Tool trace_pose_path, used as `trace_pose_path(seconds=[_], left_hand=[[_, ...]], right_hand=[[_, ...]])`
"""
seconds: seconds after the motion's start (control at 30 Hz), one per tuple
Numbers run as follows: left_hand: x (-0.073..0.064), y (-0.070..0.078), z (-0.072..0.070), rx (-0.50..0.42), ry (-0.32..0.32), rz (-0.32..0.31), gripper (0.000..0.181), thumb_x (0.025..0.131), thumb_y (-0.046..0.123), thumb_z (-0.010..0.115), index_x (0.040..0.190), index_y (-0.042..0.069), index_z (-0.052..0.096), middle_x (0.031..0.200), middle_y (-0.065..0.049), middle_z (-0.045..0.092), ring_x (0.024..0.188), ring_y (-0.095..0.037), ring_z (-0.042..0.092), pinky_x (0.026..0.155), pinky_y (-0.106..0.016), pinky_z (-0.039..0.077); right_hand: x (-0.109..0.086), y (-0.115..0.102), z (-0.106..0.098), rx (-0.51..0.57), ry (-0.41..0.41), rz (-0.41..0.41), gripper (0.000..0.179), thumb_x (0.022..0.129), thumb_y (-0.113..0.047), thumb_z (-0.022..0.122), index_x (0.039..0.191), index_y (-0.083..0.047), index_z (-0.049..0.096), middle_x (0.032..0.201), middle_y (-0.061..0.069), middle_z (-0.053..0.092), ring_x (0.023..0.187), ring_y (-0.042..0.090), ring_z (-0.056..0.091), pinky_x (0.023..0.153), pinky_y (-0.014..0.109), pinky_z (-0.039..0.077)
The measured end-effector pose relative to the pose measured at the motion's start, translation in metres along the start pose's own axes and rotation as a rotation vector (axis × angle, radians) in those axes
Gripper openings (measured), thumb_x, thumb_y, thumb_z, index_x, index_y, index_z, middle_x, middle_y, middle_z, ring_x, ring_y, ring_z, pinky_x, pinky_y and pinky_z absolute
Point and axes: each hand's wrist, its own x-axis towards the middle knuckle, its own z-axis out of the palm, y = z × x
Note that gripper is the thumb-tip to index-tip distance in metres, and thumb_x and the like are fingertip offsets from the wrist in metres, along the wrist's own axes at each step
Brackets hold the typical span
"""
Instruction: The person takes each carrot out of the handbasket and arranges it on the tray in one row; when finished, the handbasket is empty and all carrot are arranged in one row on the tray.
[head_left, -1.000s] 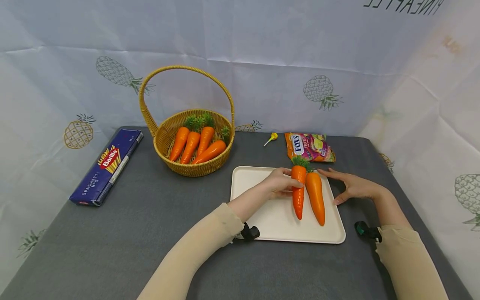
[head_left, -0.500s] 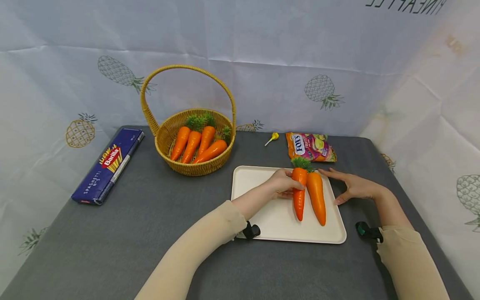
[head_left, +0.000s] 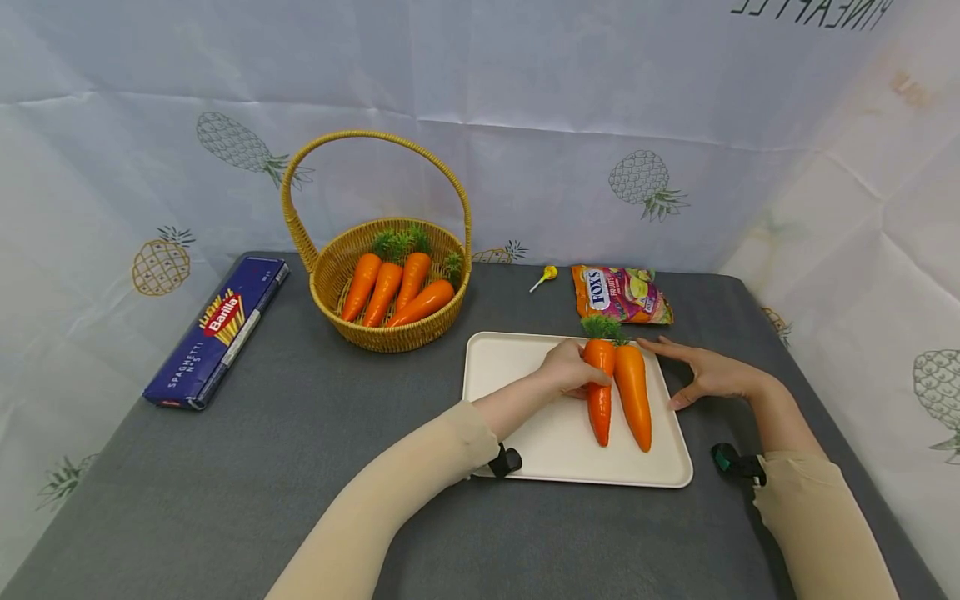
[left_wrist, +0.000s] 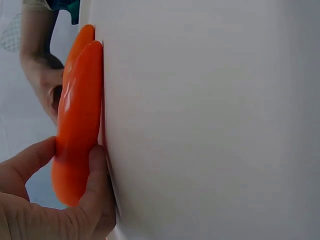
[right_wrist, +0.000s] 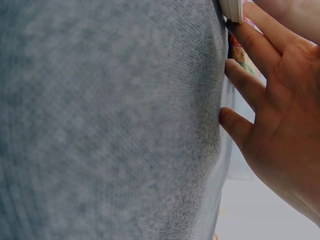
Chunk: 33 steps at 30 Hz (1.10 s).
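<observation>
Landmark: the off-white tray (head_left: 555, 454), on the grey table (head_left: 300, 500). Left hand (head_left: 567, 367), above the tray: grip closed to the width of the left carrot (head_left: 599, 408), thumb on one side and fingertips on the other; fingers partly hidden behind the carrot in the head view. Left carrot lies over the right half of the tray, its green leaves reaching past the far rim. Whether it bears fully on the tray cannot be told. Right carrot (head_left: 633, 396) on the tray, between left carrot and right rim; its leaves are largely hidden. Tips apart, upper ends close together; contact there uncertain.

Right hand (head_left: 708, 372), at the tray's right rim: grip wide, fingers spread, no object enclosed. Index finger at the far right corner, thumb by the right edge; pressure on the rim cannot be judged. In the right wrist view only a corner of the tray shows.

Beyond the tray: a candy bag (head_left: 624, 294), legible as "FOX'S" and "FRUITS", smaller print unreadable; also a yellow lollipop (head_left: 550, 272). Left of and beyond the tray: a wicker basket (head_left: 375, 340) with four carrots (head_left: 385, 293), lower parts overlapping. Far left of the tray: a blue box (head_left: 217, 333), "Barilla", "SPAGHETTI N°5". Behind the tray: a pineapple-print cloth (head_left: 525, 75), its mirrored "PINEAPPLE" cut by the frame's top edge.
</observation>
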Motion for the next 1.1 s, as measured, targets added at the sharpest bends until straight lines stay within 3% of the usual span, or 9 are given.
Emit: trace_pose_path(seconds=[0.17,0.33,0.4,0.9,1.1], left_hand=[[-0.0026,0.002,0.0004,0.076,0.041,0.013,0.044,0.077,0.012,0.083,0.111,0.002,0.057,0.094,-0.009,0.063,0.067,-0.017,0.066,0.066,-0.035,0.063],[-0.0013,0.0033,-0.0009,0.111,0.032,-0.009,0.032,0.079,0.01,0.082,0.091,0.005,0.052,0.075,-0.004,0.054,0.05,-0.015,0.057,0.06,-0.03,0.062],[-0.0003,0.0034,-0.0014,0.12,0.028,-0.019,0.032,0.08,0.01,0.081,0.09,0.005,0.05,0.073,-0.003,0.051,0.047,-0.015,0.054,0.059,-0.029,0.061],[0.0002,0.0057,-0.0033,0.101,0.001,-0.051,0.046,0.082,0.008,0.079,0.119,-0.002,0.053,0.083,-0.006,0.053,0.052,-0.016,0.059,0.076,-0.036,0.062],[0.0015,0.0044,-0.0054,0.106,-0.02,-0.025,0.043,0.082,0.006,0.077,0.117,-0.004,0.055,0.085,-0.008,0.057,0.059,-0.018,0.062,0.075,-0.035,0.063]], right_hand=[[0.0004,0.0001,0.0005,-0.001,-0.002,0.01,0.11,0.071,-0.034,0.084,0.159,-0.019,0.02,0.162,0.033,0.003,0.145,0.062,0.001,0.1,0.088,0.007],[0.0003,-0.0001,0.0003,-0.005,0.0,0.006,0.11,0.071,-0.034,0.084,0.159,-0.02,0.021,0.162,0.033,0.004,0.145,0.062,0.003,0.1,0.088,0.009],[0.0001,-0.0006,0.0,-0.004,-0.001,0.003,0.11,0.071,-0.034,0.084,0.159,-0.02,0.021,0.162,0.033,0.004,0.146,0.062,0.003,0.1,0.088,0.009],[0.0003,0.0003,-0.0009,0.005,-0.005,0.006,0.11,0.071,-0.034,0.084,0.159,-0.02,0.02,0.163,0.032,0.004,0.146,0.061,0.003,0.1,0.088,0.009],[0.0001,-0.0002,-0.0006,0.008,-0.006,0.003,0.11,0.071,-0.034,0.084,0.159,-0.019,0.02,0.163,0.032,0.005,0.146,0.06,0.002,0.1,0.088,0.008]])
